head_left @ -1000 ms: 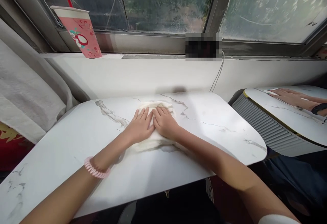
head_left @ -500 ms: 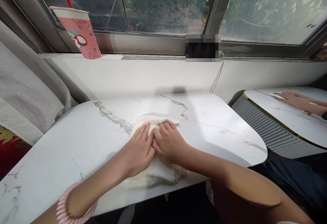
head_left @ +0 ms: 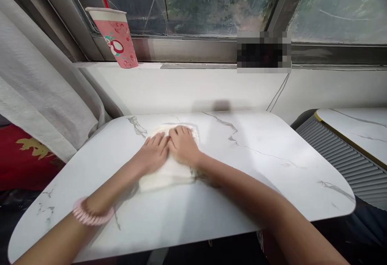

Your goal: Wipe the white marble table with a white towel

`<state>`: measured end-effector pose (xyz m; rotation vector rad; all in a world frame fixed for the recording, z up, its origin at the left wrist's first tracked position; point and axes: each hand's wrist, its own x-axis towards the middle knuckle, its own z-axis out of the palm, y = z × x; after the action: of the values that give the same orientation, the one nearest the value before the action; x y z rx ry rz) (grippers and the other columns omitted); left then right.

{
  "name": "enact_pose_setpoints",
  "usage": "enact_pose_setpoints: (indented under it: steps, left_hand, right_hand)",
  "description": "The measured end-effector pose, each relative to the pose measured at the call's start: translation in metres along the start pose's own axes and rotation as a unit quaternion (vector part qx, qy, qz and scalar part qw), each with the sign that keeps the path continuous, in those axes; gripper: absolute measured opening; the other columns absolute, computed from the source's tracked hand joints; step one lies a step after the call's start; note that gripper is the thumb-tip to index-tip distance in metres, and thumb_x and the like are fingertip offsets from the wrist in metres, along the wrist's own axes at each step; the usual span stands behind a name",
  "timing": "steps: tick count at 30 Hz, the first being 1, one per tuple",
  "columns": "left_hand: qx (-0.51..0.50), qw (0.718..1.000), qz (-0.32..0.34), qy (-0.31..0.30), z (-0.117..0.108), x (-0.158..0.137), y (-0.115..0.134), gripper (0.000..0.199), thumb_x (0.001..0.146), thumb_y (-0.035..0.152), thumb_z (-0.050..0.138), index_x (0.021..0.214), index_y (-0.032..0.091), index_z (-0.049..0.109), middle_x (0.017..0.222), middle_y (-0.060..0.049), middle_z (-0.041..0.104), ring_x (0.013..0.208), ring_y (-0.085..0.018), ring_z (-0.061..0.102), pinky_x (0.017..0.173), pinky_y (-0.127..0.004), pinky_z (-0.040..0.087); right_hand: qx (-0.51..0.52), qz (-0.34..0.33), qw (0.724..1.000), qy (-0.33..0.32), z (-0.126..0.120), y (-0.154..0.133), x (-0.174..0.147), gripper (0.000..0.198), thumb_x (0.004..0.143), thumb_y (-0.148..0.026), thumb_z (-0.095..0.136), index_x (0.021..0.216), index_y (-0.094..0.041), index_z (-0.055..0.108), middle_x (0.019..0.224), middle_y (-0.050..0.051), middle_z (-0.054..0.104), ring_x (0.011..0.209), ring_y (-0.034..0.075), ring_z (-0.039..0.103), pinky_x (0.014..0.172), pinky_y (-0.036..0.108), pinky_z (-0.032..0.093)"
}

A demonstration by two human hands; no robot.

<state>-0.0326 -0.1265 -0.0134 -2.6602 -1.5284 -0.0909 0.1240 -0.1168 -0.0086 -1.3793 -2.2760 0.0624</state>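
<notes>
A cream-white cloth (head_left: 169, 174) lies bunched and somewhat blurred on the white marble-patterned table (head_left: 121, 224). Pressed on its left side is my left hand (head_left: 153, 152), fingers stretched out and lying flat; a pink coiled band (head_left: 90, 214) circles that wrist. My right hand (head_left: 184, 145) rests on the cloth's right side, fingers bent over and gripping it. The two hands touch side by side near the cloth's far edge. Both palms are hidden, and part of the cloth disappears beneath them.
A pink paper cup (head_left: 117, 43) with a red straw stands on the window ledge. Farther right on it sits a pixelated dark object (head_left: 260, 53) with a cable. A grey curtain (head_left: 39, 75) hangs at left. Another table (head_left: 356, 126) stands at right.
Both hands have slid the cloth away from me, toward the window side of the table. My view has turned left, so the co-worker's hands at the other table have left the picture.
</notes>
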Motion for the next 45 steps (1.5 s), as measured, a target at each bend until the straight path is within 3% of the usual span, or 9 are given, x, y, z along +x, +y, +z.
enact_pose_setpoints:
  steps: [4, 10, 16, 21, 27, 32, 37, 41, 45]
  left_hand:
    - [-0.089, 0.994, -0.04, 0.053, 0.006, 0.052, -0.025, 0.046, 0.099, 0.029, 0.016, 0.132, 0.019, 0.047, 0.143, -0.013, 0.048, 0.138, -0.027, 0.038, 0.114, -0.056, 0.028]
    - [-0.148, 0.985, -0.026, 0.079, 0.019, 0.102, -0.053, 0.045, 0.1, 0.031, 0.018, 0.134, 0.023, 0.045, 0.146, -0.009, 0.047, 0.14, -0.023, 0.036, 0.117, -0.052, 0.025]
    - [-0.162, 0.983, -0.034, 0.078, 0.02, 0.123, -0.074, 0.047, 0.1, 0.034, 0.017, 0.135, 0.022, 0.045, 0.146, -0.009, 0.047, 0.138, -0.021, 0.039, 0.117, -0.049, 0.028]
    - [-0.154, 0.984, -0.06, 0.067, 0.015, 0.117, -0.068, 0.049, 0.1, 0.032, 0.016, 0.138, 0.02, 0.043, 0.151, -0.01, 0.042, 0.142, -0.022, 0.033, 0.119, -0.051, 0.022]
    - [-0.125, 0.985, -0.078, 0.089, 0.012, 0.054, -0.047, 0.049, 0.1, 0.033, 0.018, 0.138, 0.019, 0.045, 0.15, -0.013, 0.043, 0.142, -0.025, 0.035, 0.117, -0.055, 0.025]
    - [-0.093, 0.986, -0.103, 0.09, 0.011, -0.057, -0.01, 0.052, 0.101, 0.034, 0.016, 0.144, 0.019, 0.04, 0.153, -0.012, 0.041, 0.143, -0.026, 0.033, 0.117, -0.055, 0.025]
    - [-0.077, 0.984, -0.117, 0.11, 0.01, -0.153, 0.016, 0.052, 0.102, 0.033, 0.02, 0.154, 0.029, 0.017, 0.156, -0.006, 0.036, 0.144, -0.025, 0.032, 0.116, -0.055, 0.028]
    - [-0.096, 0.984, -0.109, 0.108, 0.01, -0.183, -0.009, 0.054, 0.102, 0.031, 0.024, 0.154, 0.037, 0.013, 0.155, -0.002, 0.038, 0.141, -0.024, 0.039, 0.117, -0.05, 0.03]
    - [-0.091, 0.987, -0.088, 0.102, 0.012, -0.173, -0.053, 0.054, 0.1, 0.033, 0.024, 0.154, 0.034, 0.017, 0.153, -0.003, 0.042, 0.138, -0.025, 0.043, 0.116, -0.047, 0.033]
  right_hand:
    - [0.008, 0.047, 0.999, 0.024, 0.013, 0.025, 0.045, 0.022, 0.096, -0.02, 0.038, 0.102, -0.016, 0.058, 0.109, 0.011, 0.059, 0.106, 0.025, 0.049, 0.095, 0.038, 0.037]
    - [-0.01, 0.085, 0.996, 0.039, 0.025, 0.044, 0.081, 0.021, 0.094, -0.019, 0.04, 0.105, -0.017, 0.058, 0.111, 0.011, 0.06, 0.109, 0.026, 0.048, 0.096, 0.038, 0.037]
    - [-0.03, 0.084, 0.995, 0.037, 0.033, 0.051, 0.107, 0.021, 0.093, -0.019, 0.042, 0.106, -0.017, 0.058, 0.112, 0.011, 0.061, 0.11, 0.026, 0.049, 0.095, 0.038, 0.038]
    - [-0.027, 0.076, 0.996, 0.046, 0.035, 0.05, 0.109, 0.021, 0.093, -0.018, 0.042, 0.106, -0.016, 0.058, 0.112, 0.012, 0.061, 0.108, 0.027, 0.049, 0.095, 0.039, 0.038]
    - [-0.026, 0.008, 0.999, 0.03, 0.029, 0.018, 0.067, 0.023, 0.093, -0.021, 0.044, 0.109, -0.013, 0.058, 0.112, 0.014, 0.059, 0.106, 0.027, 0.048, 0.096, 0.04, 0.038]
    - [0.007, -0.049, 0.999, 0.017, 0.015, -0.04, -0.01, 0.025, 0.091, -0.025, 0.045, 0.11, -0.012, 0.057, 0.109, 0.014, 0.056, 0.106, 0.027, 0.045, 0.103, 0.046, 0.034]
    - [0.094, -0.089, 0.991, -0.028, -0.005, -0.091, -0.074, 0.029, 0.09, -0.03, 0.047, 0.112, -0.013, 0.055, 0.113, 0.013, 0.053, 0.11, 0.027, 0.044, 0.108, 0.05, 0.029]
    - [0.123, -0.095, 0.987, -0.045, -0.005, -0.121, -0.082, 0.033, 0.091, -0.03, 0.046, 0.118, -0.012, 0.053, 0.117, 0.015, 0.052, 0.11, 0.028, 0.044, 0.106, 0.052, 0.03]
    - [0.1, -0.11, 0.988, -0.032, 0.011, -0.133, -0.055, 0.037, 0.09, -0.033, 0.047, 0.12, -0.01, 0.052, 0.113, 0.015, 0.055, 0.106, 0.029, 0.047, 0.103, 0.054, 0.032]
